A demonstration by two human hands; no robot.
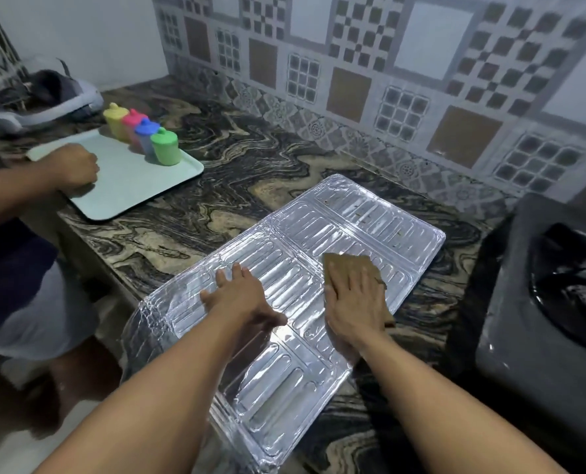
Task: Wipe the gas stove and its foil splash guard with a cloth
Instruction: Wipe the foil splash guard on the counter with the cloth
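Note:
The silver foil splash guard (284, 268) lies flat on the marbled counter, its near-left part hanging over the counter's front edge. My left hand (240, 295) presses flat on its middle with fingers straight. My right hand (356, 299) lies flat on a brown cloth (344, 263), pressing it onto the guard's right panel. Small brown specks mark the far panel. The dark gas stove (544, 302) stands at the right edge, its burner partly in view.
A pale green tray (127, 186) with several coloured lidded cups (141, 135) sits at the back left. Another person's hand (76, 169) rests on that tray, and their body stands at the left. A tiled wall (387, 80) runs behind the counter.

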